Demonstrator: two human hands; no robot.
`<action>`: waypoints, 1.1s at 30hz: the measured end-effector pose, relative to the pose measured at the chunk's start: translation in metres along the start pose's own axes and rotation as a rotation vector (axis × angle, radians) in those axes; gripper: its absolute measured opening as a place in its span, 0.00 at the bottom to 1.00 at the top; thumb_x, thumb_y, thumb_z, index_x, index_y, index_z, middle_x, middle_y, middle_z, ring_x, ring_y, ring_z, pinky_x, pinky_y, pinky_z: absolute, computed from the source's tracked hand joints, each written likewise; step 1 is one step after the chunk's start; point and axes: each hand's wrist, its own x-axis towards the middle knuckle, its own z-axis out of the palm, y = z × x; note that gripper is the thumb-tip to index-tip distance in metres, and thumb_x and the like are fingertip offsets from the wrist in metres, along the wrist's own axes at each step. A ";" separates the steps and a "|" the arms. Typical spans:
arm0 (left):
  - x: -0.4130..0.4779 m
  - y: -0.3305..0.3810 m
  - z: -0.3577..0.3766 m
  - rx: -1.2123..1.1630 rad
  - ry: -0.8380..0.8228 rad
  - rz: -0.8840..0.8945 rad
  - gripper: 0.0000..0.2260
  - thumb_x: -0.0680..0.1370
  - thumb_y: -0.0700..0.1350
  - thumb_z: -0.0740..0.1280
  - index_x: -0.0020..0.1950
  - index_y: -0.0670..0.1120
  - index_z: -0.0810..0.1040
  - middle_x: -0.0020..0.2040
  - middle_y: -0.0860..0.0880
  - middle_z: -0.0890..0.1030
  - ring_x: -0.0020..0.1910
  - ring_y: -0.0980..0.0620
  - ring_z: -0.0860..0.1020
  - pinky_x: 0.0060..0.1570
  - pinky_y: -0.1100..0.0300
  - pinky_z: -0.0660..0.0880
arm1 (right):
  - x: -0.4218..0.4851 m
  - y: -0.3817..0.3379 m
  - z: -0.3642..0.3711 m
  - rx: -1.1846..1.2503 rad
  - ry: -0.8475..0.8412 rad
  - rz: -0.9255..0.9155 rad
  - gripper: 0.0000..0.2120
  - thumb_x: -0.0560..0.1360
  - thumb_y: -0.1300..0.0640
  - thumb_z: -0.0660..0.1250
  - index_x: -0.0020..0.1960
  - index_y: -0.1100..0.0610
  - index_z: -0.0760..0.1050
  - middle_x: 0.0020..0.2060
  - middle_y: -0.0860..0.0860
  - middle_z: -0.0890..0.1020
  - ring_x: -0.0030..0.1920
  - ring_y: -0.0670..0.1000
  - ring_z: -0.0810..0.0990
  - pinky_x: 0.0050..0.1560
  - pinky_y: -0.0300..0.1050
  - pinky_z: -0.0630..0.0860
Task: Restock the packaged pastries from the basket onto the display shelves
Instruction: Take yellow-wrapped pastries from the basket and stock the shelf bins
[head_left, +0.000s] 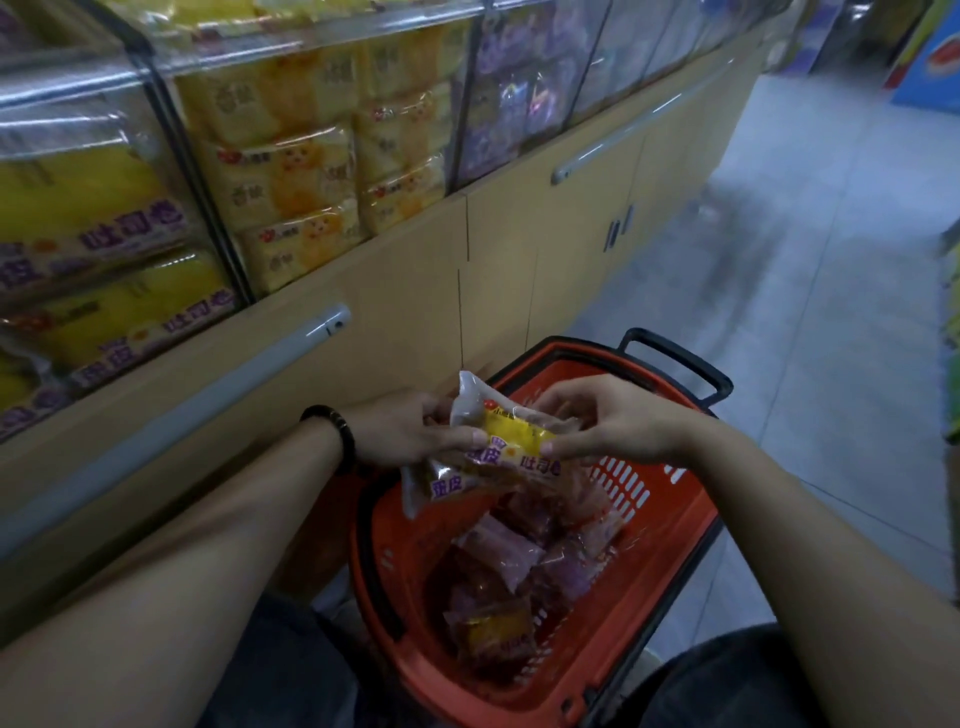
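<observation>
Both hands hold yellow packaged pastries (511, 441) with purple lettering just above the red basket (670, 525). My left hand (410, 428) grips the packs from the left, with a second pack hanging below it. My right hand (602, 421) pinches the top pack's right end between thumb and fingers. More wrapped pastries (514, 566) lie in the basket. The display shelf (130, 291) at the upper left holds stacked yellow packs of the same kind behind clear fronts.
Below the shelves run tan cabinet doors (571, 228) with grey bar handles (291, 343). The basket's black handle (680, 364) stands at its far end. Grey tiled floor (810, 322) stretches to the right. My knees are at the bottom edge.
</observation>
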 end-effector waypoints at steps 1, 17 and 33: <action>-0.004 0.001 0.000 0.005 0.005 0.006 0.15 0.79 0.64 0.67 0.50 0.53 0.83 0.43 0.60 0.87 0.43 0.62 0.85 0.46 0.66 0.77 | 0.000 0.000 0.001 0.012 0.021 -0.019 0.13 0.74 0.49 0.79 0.57 0.48 0.83 0.50 0.50 0.87 0.50 0.49 0.86 0.52 0.51 0.84; -0.191 0.071 -0.064 0.280 0.164 -0.032 0.24 0.74 0.66 0.73 0.68 0.64 0.74 0.57 0.62 0.82 0.53 0.62 0.80 0.57 0.56 0.79 | -0.060 -0.094 -0.009 0.439 0.275 -0.281 0.14 0.73 0.57 0.77 0.56 0.60 0.82 0.48 0.59 0.86 0.49 0.59 0.87 0.48 0.55 0.84; -0.433 0.093 -0.199 0.487 0.759 0.135 0.21 0.70 0.71 0.72 0.60 0.65 0.82 0.57 0.59 0.84 0.58 0.60 0.82 0.60 0.47 0.81 | -0.028 -0.358 -0.034 -0.066 0.365 -0.654 0.13 0.75 0.51 0.77 0.58 0.49 0.83 0.49 0.53 0.87 0.46 0.53 0.88 0.49 0.62 0.85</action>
